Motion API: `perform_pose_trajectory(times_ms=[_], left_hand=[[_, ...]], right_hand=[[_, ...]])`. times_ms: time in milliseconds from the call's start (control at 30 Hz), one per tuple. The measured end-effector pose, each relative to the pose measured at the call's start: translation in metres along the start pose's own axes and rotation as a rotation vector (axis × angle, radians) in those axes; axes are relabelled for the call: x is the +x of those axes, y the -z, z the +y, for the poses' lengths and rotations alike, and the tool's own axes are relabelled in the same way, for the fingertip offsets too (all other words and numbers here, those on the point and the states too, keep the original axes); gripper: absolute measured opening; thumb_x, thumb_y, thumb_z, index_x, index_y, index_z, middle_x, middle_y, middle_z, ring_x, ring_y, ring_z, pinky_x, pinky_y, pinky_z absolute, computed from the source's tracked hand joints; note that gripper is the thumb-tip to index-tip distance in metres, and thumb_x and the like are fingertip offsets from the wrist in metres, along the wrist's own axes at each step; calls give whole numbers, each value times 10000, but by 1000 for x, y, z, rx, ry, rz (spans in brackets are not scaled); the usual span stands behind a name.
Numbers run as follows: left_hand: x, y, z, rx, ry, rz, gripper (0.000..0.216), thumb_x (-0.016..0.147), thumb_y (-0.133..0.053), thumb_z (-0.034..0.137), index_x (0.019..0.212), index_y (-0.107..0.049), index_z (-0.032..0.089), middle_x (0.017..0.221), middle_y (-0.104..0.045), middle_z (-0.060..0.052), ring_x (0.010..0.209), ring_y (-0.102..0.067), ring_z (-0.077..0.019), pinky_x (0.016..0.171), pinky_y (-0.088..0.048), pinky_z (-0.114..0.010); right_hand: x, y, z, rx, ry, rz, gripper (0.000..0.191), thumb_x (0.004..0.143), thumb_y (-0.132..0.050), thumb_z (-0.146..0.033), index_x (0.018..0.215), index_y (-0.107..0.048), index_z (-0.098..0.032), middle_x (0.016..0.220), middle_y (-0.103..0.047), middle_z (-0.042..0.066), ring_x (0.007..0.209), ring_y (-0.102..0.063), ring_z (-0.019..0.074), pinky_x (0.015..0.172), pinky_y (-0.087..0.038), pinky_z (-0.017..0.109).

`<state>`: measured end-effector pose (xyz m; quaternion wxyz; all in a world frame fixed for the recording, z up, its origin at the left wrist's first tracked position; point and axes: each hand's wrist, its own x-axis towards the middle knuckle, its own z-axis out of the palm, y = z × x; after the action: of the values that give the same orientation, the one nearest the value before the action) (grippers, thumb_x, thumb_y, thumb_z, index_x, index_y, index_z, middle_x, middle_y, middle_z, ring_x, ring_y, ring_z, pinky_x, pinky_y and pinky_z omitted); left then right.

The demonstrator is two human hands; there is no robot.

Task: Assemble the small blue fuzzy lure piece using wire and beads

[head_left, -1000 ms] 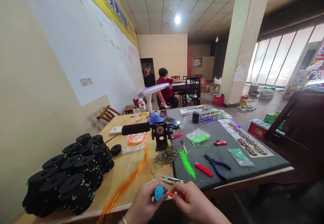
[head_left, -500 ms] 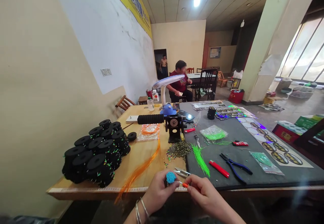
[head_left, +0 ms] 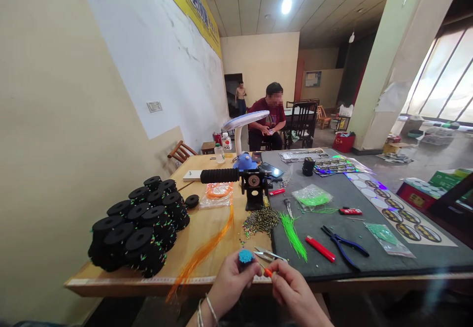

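My left hand (head_left: 229, 283) is closed around a small black spool with a blue fuzzy top (head_left: 245, 256), held just off the near edge of the wooden table (head_left: 207, 233). My right hand (head_left: 291, 287) pinches a thin orange piece (head_left: 267, 271) whose tip points at the spool. Both hands meet below a pair of small silver snips (head_left: 269, 254) lying on the table.
A heap of black spools (head_left: 140, 223) sits at the left. A black winding tool with a foam handle (head_left: 240, 179), a bead pile (head_left: 260, 220), green strands (head_left: 293, 230), orange strands (head_left: 201, 253), a red lighter (head_left: 320, 248) and blue pliers (head_left: 343, 245) lie ahead. A seated person (head_left: 268, 122) is behind.
The view swung left and down, then steadied. My hands stayed together on the spool and orange piece, rising slightly toward the table edge.
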<state>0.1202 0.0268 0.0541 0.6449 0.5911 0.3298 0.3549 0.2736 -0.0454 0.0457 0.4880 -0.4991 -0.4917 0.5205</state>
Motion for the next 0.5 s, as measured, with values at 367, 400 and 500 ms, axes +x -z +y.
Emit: perform_pose_trajectory(times_ms=[367, 400, 500], left_hand=[[3, -4, -2, -23, 10, 77, 429, 652, -742, 535, 701, -586, 138, 593, -622, -3, 424, -414, -54, 441, -314, -195], [3, -5, -3, -10, 6, 82, 425, 659, -738, 534, 697, -588, 137, 591, -620, -2, 427, -417, -55, 445, -319, -195], [3, -5, -5, 22, 12, 97, 428, 662, -734, 540, 704, -600, 135, 592, -634, -11, 431, -426, -61, 446, -326, -198]], right_hand=[[3, 0, 9, -129, 94, 77, 495, 847, -423, -664, 887, -528, -181, 523, -331, -81, 459, -301, 82, 445, -225, 200], [3, 1, 7, -215, 124, 95, 462, 876, -409, -622, 885, -543, -180, 535, -371, -67, 475, -339, 91, 461, -249, 205], [5, 7, 0, -501, 207, 186, 360, 946, -364, -474, 913, -579, -188, 633, -542, -12, 565, -489, 129, 547, -335, 225]])
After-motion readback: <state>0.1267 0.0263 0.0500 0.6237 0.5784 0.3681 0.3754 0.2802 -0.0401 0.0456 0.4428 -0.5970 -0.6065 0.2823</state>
